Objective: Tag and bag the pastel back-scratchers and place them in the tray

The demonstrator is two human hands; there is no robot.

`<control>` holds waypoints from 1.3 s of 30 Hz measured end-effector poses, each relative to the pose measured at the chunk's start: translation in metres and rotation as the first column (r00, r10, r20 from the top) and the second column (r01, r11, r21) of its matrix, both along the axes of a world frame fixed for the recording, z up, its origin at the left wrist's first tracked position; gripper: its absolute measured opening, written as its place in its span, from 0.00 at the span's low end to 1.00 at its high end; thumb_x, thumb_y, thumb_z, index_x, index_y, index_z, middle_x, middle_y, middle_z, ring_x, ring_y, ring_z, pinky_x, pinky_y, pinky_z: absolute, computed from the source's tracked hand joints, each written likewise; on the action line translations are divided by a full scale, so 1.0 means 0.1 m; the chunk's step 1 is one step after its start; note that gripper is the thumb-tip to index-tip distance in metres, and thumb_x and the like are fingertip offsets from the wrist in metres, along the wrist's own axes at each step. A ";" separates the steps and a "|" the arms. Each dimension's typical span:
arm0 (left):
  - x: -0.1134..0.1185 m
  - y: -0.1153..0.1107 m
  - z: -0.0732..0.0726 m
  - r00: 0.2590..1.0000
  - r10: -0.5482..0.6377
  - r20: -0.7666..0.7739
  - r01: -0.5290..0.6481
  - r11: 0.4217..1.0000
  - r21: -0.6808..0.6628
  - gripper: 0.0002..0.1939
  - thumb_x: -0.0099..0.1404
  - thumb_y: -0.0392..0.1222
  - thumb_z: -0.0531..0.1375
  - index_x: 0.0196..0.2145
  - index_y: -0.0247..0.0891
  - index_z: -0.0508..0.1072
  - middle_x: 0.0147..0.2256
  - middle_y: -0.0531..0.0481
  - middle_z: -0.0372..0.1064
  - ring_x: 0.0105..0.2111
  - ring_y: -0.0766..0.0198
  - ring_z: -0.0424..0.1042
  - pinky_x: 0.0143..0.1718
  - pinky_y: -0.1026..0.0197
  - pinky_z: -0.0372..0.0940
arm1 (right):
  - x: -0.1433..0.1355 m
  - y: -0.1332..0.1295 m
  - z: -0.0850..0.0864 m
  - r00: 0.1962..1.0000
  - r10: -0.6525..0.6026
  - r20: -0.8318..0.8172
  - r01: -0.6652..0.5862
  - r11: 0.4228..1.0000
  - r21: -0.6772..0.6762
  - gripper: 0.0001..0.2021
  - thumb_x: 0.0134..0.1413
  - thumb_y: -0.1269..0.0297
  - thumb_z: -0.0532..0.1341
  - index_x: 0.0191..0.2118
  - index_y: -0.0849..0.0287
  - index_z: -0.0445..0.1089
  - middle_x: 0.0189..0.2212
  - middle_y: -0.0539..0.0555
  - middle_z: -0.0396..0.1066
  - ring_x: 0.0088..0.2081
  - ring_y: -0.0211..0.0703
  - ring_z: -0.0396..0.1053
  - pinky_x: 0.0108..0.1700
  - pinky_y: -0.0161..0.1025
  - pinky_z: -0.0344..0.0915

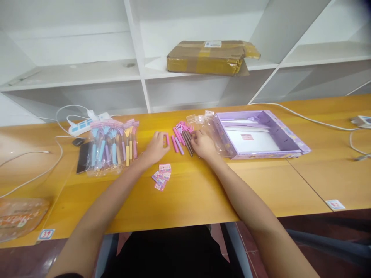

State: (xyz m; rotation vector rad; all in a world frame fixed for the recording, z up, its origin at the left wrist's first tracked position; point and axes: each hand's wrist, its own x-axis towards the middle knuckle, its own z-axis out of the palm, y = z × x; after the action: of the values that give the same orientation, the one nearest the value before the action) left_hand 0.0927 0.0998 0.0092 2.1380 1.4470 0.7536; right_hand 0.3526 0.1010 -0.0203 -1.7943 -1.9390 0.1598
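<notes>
My left hand (pixel 156 148) is closed, with a short pink handle tube (pixel 167 139) upright between thumb and fingers. Beside it on the table lie loose pink tubes (pixel 174 143) and a purple tube (pixel 179 146). My right hand (pixel 203 144) has its fingers curled together over the edge of a bundle of dark metal rods (pixel 187 143); the fingers hide what they grip, if anything. Pink and purple hand-shaped scratcher heads (pixel 183 126) sit at the far end of the rods. Several small printed cards (pixel 162 176) overlap in front of my left hand.
Bagged back scratchers (pixel 111 146) lie left, by a power strip (pixel 84 124) and a black flat object (pixel 82 158). Clear plastic bags (pixel 222 137) touch the open purple box (pixel 223 135) at right. A taped carton (pixel 203 58) rests on the shelf. White cables (pixel 304 114) cross the table.
</notes>
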 end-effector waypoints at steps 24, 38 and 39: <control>-0.68 -0.25 -0.04 0.806 0.130 -0.578 -0.117 0.991 0.060 0.29 0.75 0.65 0.55 0.54 0.38 0.78 0.55 0.33 0.66 0.59 0.36 0.65 0.61 0.40 0.61 | 0.04 -0.02 0.00 0.998 0.061 -0.022 -0.058 0.993 0.098 0.11 0.69 0.63 0.56 0.46 0.57 0.76 0.46 0.62 0.77 0.45 0.57 0.75 0.45 0.46 0.67; -0.36 -0.02 0.03 0.862 -0.064 -0.504 0.004 0.993 -0.118 0.33 0.71 0.56 0.63 0.65 0.33 0.67 0.57 0.31 0.70 0.59 0.39 0.70 0.58 0.47 0.65 | 0.08 -0.04 0.05 0.998 0.059 -0.003 -0.059 0.995 0.083 0.12 0.70 0.65 0.55 0.46 0.58 0.76 0.46 0.63 0.77 0.47 0.57 0.74 0.48 0.47 0.67; -0.44 -0.06 0.05 0.860 -0.070 -0.505 0.001 0.991 -0.137 0.31 0.69 0.55 0.64 0.62 0.33 0.69 0.56 0.32 0.72 0.58 0.39 0.72 0.56 0.47 0.66 | 0.08 -0.04 0.05 0.998 0.060 -0.009 -0.059 0.995 0.081 0.12 0.70 0.64 0.55 0.47 0.58 0.76 0.47 0.64 0.77 0.47 0.58 0.74 0.48 0.47 0.67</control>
State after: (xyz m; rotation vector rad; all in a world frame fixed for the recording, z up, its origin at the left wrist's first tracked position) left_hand 0.0492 0.0935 0.0143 2.3558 1.6450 0.0572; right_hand 0.3605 0.0965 -0.0150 -1.6822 -1.9636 0.1099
